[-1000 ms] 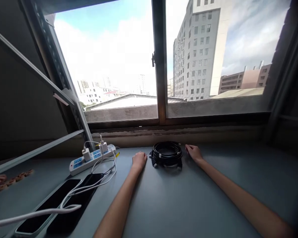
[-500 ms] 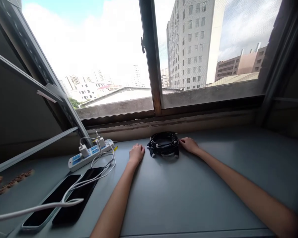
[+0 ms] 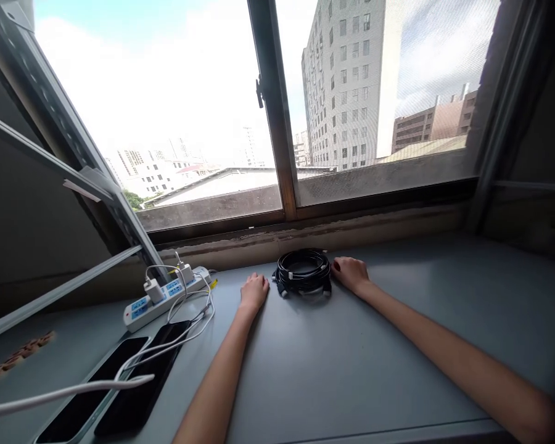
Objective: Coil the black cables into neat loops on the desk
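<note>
A coil of black cable [image 3: 304, 285] with dark connectors lies on the grey tabletop, between my two hands. My left hand [image 3: 255, 290] rests on the surface just left of the coil, its fingers curled closed around nothing visible. On the other side, my right hand [image 3: 351, 273] lies in a loose fist at the coil's right edge. Whether its knuckles touch the cable I cannot tell. Small pale ties show on the coil's loops.
A white power strip [image 3: 136, 322] with two plugged-in chargers stands at the left. White charging cords [image 3: 155, 356] run over two dark phones [image 3: 160, 364]. Small brown pieces [image 3: 21, 357] lie at the far left. A metal shelf frame [image 3: 134, 225] and a window ledge [image 3: 231, 248] bound the table.
My right hand has curled into a rounder fist beside the coil. My left hand stays in place. Another person's hand at the far left has gone out of view, and my view has shifted slightly.
</note>
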The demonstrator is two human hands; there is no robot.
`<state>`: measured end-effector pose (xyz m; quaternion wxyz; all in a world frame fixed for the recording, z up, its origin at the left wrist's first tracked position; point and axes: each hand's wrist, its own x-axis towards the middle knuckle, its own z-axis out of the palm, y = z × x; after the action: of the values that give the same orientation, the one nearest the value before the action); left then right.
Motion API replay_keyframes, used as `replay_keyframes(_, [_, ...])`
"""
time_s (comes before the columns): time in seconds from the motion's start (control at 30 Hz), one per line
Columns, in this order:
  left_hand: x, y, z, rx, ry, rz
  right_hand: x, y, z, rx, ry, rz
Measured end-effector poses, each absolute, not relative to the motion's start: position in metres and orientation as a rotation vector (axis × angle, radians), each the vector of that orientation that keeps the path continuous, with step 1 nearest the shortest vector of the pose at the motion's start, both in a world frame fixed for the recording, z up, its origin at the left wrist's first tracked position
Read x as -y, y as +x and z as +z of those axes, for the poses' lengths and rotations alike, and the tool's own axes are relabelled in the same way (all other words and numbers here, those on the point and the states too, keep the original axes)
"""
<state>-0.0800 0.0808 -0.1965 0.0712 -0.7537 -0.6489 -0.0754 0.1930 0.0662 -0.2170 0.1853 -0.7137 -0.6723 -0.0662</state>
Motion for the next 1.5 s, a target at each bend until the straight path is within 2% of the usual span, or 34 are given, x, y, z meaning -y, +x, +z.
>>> replay_keyframes(0.67, [-0.08,-0.08,-0.199,1.965,-2.251,-0.275,-0.075,0.201,-0.229,1.906,-1.95,-0.288])
replay_keyframes(1.13, [-0.079,-0.08,-0.197,1.962,-2.254,-0.274,-0.07,0.194,-0.227,1.787,-2.008,-0.525])
replay_keyframes(1.33, [-0.078,-0.079,-0.195,1.963,-2.248,-0.271,-0.069,0.192,-0.226,1.732,-2.008,-0.502])
replay_keyframes(1.5, [-0.077,-0.079,-0.195,1.956,-2.248,-0.262,-0.078,0.195,-0.235,1.619,-2.071,-0.334])
